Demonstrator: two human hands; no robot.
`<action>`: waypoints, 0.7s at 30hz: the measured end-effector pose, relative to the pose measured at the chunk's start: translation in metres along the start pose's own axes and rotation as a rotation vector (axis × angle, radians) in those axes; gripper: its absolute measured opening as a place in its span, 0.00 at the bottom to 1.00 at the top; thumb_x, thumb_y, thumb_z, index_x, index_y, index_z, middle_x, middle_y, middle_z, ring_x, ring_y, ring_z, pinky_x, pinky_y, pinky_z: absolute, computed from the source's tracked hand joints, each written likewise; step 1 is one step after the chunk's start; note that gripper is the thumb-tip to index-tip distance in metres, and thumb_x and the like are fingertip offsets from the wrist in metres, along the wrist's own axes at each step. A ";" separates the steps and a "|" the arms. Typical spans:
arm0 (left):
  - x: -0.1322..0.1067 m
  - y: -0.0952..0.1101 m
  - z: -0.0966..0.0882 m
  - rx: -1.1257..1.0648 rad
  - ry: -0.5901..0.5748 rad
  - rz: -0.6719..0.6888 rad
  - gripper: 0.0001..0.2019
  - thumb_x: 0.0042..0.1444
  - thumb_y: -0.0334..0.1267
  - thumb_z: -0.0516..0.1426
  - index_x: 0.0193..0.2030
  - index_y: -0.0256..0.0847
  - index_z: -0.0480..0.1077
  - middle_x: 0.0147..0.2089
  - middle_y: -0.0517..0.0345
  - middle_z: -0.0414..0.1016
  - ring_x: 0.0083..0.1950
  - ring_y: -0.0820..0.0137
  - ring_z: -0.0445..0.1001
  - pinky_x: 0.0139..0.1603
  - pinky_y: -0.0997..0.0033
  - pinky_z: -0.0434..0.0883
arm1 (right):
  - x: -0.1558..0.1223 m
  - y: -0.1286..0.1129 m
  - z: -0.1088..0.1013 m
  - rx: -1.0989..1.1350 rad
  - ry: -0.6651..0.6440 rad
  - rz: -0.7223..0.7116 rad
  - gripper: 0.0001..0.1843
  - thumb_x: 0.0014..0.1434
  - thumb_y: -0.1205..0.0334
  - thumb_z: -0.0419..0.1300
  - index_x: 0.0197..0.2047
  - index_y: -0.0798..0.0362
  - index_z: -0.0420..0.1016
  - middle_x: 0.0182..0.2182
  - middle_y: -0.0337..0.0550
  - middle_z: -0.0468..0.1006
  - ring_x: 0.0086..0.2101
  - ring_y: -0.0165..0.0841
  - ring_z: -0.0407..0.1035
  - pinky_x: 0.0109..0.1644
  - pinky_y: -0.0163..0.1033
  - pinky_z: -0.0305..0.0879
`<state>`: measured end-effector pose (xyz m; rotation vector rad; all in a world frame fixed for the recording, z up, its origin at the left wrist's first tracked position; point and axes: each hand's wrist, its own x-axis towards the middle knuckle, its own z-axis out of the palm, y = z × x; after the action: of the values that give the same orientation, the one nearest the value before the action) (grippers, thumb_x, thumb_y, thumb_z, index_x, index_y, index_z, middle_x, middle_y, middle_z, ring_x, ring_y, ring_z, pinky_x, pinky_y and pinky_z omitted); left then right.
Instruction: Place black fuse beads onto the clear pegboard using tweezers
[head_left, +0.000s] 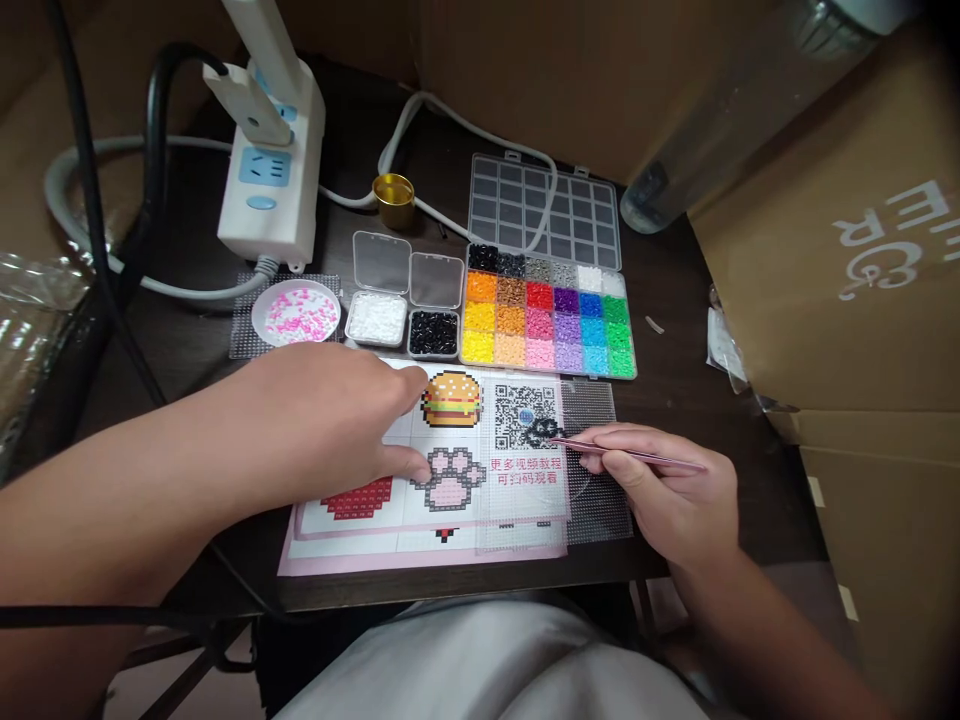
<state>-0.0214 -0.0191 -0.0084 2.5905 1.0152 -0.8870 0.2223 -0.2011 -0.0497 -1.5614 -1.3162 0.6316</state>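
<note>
My right hand (667,490) grips a pair of pink tweezers (645,453), held almost level. Their tips touch or nearly touch a small cluster of black beads (541,432), which sits over the QR code on a clear pegboard (525,510). My left hand (345,420) rests over the printed pattern sheets (360,550), thumb and finger apart, holding nothing that I can see. Its thumb is beside the pink paw pattern (450,480), and its finger is near the burger pattern (452,399). Part of a red pattern (356,498) is hidden beneath this hand.
Behind the sheets are a bead box (551,315) sorted by colour, small cases of white beads (376,318) and black beads (433,334), and a dish of pink beads (297,312). A power strip (274,190), gold cup (394,202) and clear tube (720,120) stand farther back. Cables cross the left.
</note>
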 end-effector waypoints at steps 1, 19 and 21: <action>0.000 0.000 0.000 -0.004 -0.001 -0.006 0.26 0.51 0.68 0.63 0.44 0.49 0.74 0.29 0.51 0.77 0.28 0.56 0.73 0.30 0.59 0.62 | -0.001 0.000 0.000 -0.002 0.002 0.002 0.14 0.62 0.73 0.69 0.34 0.42 0.90 0.36 0.36 0.91 0.37 0.33 0.88 0.46 0.34 0.86; -0.008 0.001 -0.002 -0.023 0.043 0.057 0.35 0.55 0.67 0.62 0.60 0.43 0.77 0.40 0.43 0.86 0.45 0.45 0.83 0.43 0.55 0.72 | 0.093 -0.026 0.022 0.082 -0.052 -0.139 0.05 0.63 0.57 0.74 0.40 0.47 0.91 0.36 0.43 0.91 0.30 0.33 0.84 0.37 0.37 0.84; -0.009 0.002 -0.003 -0.016 0.055 0.064 0.35 0.56 0.67 0.62 0.61 0.43 0.76 0.41 0.43 0.86 0.45 0.45 0.83 0.42 0.55 0.71 | 0.105 -0.029 0.035 0.115 -0.084 -0.089 0.10 0.61 0.51 0.75 0.39 0.48 0.91 0.35 0.44 0.90 0.31 0.35 0.84 0.35 0.38 0.83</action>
<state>-0.0242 -0.0250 -0.0007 2.6314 0.9441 -0.7931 0.2091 -0.0920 -0.0185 -1.3893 -1.3794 0.7109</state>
